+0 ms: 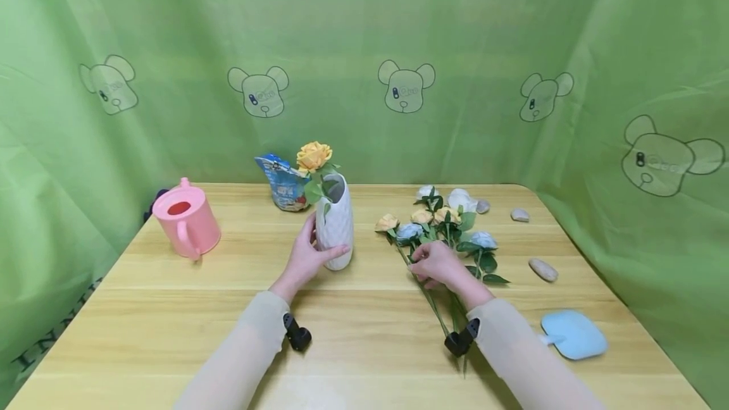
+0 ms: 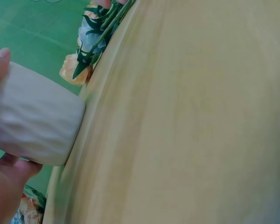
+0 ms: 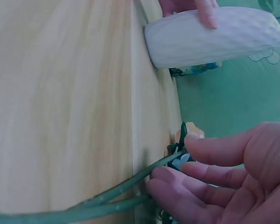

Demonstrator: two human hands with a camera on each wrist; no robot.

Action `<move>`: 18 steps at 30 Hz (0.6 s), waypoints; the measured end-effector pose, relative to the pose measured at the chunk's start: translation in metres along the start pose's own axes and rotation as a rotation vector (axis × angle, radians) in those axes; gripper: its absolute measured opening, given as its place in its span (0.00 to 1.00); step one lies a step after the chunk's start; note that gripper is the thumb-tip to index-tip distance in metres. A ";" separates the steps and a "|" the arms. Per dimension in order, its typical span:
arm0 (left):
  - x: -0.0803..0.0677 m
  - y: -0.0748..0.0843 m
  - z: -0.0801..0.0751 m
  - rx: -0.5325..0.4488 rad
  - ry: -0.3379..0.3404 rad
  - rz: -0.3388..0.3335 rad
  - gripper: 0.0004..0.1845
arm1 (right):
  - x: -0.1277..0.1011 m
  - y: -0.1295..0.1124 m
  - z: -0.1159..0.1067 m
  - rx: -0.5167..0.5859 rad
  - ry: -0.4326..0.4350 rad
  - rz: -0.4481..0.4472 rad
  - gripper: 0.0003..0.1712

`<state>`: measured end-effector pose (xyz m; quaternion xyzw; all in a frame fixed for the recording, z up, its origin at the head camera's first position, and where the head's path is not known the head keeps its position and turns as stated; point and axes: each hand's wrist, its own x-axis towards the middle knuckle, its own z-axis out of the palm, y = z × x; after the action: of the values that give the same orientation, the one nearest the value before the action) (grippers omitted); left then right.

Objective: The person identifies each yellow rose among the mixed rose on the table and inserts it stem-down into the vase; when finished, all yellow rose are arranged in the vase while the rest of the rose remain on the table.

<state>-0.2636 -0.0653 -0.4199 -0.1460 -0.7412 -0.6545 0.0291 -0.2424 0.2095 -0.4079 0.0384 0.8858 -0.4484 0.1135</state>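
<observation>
A white textured vase (image 1: 336, 228) stands on the wooden table (image 1: 364, 334) with one orange rose (image 1: 313, 155) in it. My left hand (image 1: 310, 257) grips the vase from the left, thumb on its front; the vase (image 2: 30, 121) fills the left wrist view's left side and shows as vase (image 3: 210, 35) in the right wrist view. A bunch of orange and pale blue roses (image 1: 438, 228) lies right of the vase. My right hand (image 1: 435, 264) rests on their green stems (image 3: 112, 196), fingers (image 3: 186, 186) curled onto them.
A pink watering can (image 1: 185, 219) stands at the left. A blue printed bag (image 1: 285, 185) is behind the vase. Pebbles (image 1: 543, 269) lie scattered at the right. A light blue flat object (image 1: 574, 334) lies near the right front. Green curtains surround the table.
</observation>
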 end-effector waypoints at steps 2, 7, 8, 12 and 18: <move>0.000 -0.002 -0.001 -0.002 -0.003 0.003 0.49 | 0.004 -0.002 0.003 -0.030 0.003 0.010 0.16; 0.001 -0.005 -0.001 -0.020 -0.012 0.001 0.50 | 0.010 -0.004 0.008 -0.115 0.021 0.016 0.14; 0.001 -0.005 -0.001 -0.025 -0.010 0.000 0.50 | 0.012 -0.004 0.009 -0.146 0.025 0.012 0.13; 0.001 -0.005 -0.002 -0.037 -0.003 -0.001 0.50 | 0.015 -0.008 0.015 -0.340 0.030 -0.011 0.11; 0.001 -0.005 0.000 -0.039 -0.008 0.000 0.50 | 0.016 -0.009 0.017 -0.432 0.040 -0.024 0.11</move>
<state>-0.2656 -0.0659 -0.4247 -0.1490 -0.7286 -0.6681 0.0235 -0.2569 0.1895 -0.4147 0.0114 0.9638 -0.2486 0.0961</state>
